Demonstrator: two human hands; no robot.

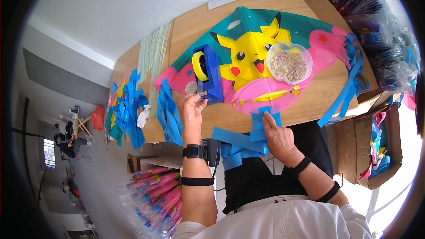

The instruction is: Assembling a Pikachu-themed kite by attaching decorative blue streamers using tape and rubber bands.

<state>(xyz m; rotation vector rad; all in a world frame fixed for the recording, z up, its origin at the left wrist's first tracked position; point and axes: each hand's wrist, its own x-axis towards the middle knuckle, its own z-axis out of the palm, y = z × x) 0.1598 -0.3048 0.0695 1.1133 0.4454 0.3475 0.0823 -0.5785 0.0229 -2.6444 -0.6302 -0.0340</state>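
A printed kite (274, 20), green and pink with a yellow cartoon figure, lies spread on the wooden table. My left hand (193, 110) is closed in a pinch at the front of a blue tape dispenser (215, 82), on a small translucent piece of tape (191, 87). A yellow-cored roll sits in the dispenser, which stands on the kite. My right hand (281, 141) holds a blue ribbon (259, 132) against the kite's pink lower edge, index finger stretched out. The ribbon's loose folds hang over the table's near edge, toward my lap.
A clear bowl (290, 64) of small clear pieces rests on the kite. More blue streamers (133, 110) hang at the left; pale thin rods (152, 53) lie behind them. Bagged items (376, 31) crowd the right, above an open cardboard box (354, 150). Pink packages (155, 199) stand below left.
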